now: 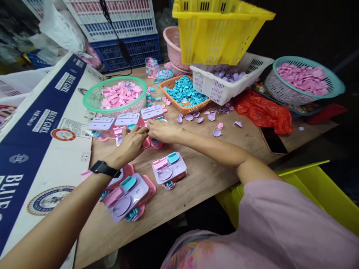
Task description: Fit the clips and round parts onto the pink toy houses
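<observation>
My left hand: fingers pinched on a small pink piece.
My right hand: fingertips closed on it too.
Piece: between both hands, beside the lilac trays, far across the worktop.

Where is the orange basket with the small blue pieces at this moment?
In the head view, the orange basket sits at the far middle of the wooden table, between the green basket of pink pieces on its left and the white basket on its right.
</observation>
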A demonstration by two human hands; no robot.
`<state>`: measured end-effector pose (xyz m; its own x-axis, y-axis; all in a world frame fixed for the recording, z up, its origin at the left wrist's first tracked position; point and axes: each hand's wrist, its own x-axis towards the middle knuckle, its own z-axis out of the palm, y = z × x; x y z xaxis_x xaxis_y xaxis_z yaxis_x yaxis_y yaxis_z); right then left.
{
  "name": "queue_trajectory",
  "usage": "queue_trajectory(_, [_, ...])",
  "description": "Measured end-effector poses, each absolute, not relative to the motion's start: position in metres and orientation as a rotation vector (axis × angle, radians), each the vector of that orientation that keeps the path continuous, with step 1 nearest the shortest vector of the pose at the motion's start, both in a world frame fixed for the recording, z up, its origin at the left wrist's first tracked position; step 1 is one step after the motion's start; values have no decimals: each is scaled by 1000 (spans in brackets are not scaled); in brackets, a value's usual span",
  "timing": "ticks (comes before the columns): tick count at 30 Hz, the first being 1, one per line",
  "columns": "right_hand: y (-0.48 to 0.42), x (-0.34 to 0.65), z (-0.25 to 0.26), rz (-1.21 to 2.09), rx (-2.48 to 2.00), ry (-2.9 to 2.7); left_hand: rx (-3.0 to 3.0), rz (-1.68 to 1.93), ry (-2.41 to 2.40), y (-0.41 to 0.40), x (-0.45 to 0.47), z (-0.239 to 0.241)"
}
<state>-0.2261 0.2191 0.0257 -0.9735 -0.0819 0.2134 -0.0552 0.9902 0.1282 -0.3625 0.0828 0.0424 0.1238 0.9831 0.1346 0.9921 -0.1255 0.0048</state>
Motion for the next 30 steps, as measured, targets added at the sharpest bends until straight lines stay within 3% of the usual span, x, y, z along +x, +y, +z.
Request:
queue_trajectory(5, [224, -221, 5, 20, -31, -2801, -2284, -97, -2063, 84, -357, 46])
queue_trajectory(10, [257, -170, 5, 546, -105, -2557, -2319, -50, -2103, 90, -346, 64])
queue_trajectory(15, [338, -51, -10, 444, -875, -2259, -2243, -102, -2256, 98, -328, 61])
queue_trajectory(22, [382, 15, -40, 543, -1066, -2247, -2080, -172, -2420, 100, -315, 68])
queue_trajectory(27, [346, -3, -18, 692, -1365, -2016, -2009, -596, -2294, 108, -247, 83])
queue_trajectory(30, [293, -15, 2, 1031, -1152, -1900, -2204, -924, -2081, 94, -196, 74])
